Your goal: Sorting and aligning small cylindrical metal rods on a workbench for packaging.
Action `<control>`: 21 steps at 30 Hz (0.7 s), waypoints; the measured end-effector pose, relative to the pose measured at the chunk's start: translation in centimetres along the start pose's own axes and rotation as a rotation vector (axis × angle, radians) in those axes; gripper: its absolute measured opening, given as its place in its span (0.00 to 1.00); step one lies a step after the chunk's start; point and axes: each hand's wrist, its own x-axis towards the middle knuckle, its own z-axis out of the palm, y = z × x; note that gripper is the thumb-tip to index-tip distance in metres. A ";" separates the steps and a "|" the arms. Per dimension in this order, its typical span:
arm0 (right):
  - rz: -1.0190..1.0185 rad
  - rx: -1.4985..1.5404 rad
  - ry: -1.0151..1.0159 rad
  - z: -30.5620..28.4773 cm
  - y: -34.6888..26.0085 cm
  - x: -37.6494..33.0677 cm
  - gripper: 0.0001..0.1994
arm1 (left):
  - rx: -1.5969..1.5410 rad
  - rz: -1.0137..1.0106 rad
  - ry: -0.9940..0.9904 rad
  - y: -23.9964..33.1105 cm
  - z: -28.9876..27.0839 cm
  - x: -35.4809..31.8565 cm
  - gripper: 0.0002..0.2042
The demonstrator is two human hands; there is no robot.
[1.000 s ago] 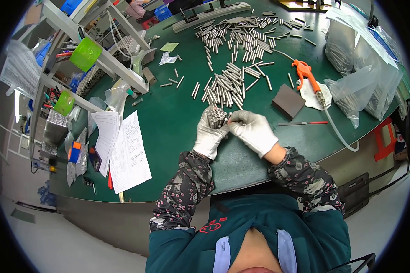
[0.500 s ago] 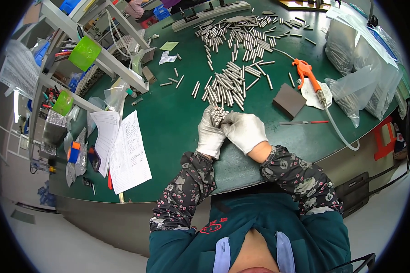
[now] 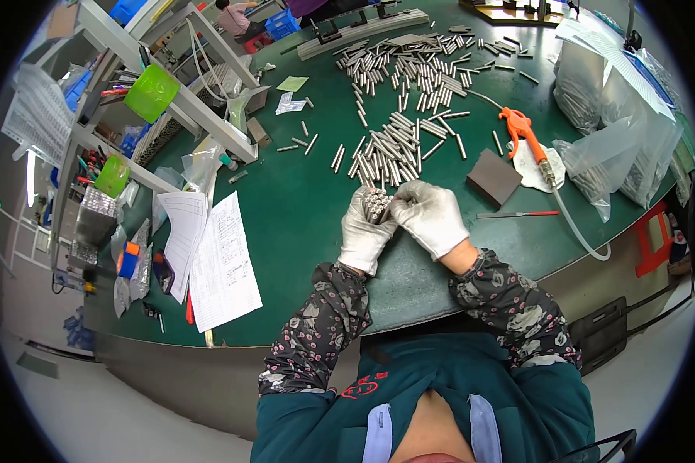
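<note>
My left hand (image 3: 363, 234), in a white glove, is closed round a bundle of metal pins (image 3: 376, 205) whose round ends face up. Close against the bundle's right side, my right hand (image 3: 431, 218), gloved too, has its fingers pressed together; whatever they pinch is hidden. Just beyond both hands a heap of loose steel pins (image 3: 392, 151) lies on the green tabletop (image 3: 301, 224). Another, wider pile of pins (image 3: 432, 65) spreads farther back.
On the right are a dark brown block (image 3: 493, 178), an orange air gun (image 3: 522, 128) with a hose, a red-handled file (image 3: 517, 214) and plastic bags of pins (image 3: 579, 92). Paper sheets (image 3: 222, 262) lie at left, below a grey shelf frame (image 3: 208, 116). A person (image 3: 238, 19) sits far back.
My right hand has shifted slightly to the right, away from the bundle's top. The left hand still grips the bundle. The whole view has moved a little.
</note>
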 end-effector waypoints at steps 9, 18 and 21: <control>-0.013 0.234 -0.076 0.9 0.2 -0.9 0.10 | 0.100 0.066 -0.006 0.2 -0.2 -0.1 0.25; 0.219 0.740 -0.066 -3.9 -0.9 1.4 0.09 | 0.066 -0.140 -0.041 1.8 0.0 -0.7 0.27; 0.274 0.863 -0.091 -4.3 1.7 1.7 0.12 | 0.058 -0.088 -0.054 1.4 -0.2 -0.6 0.29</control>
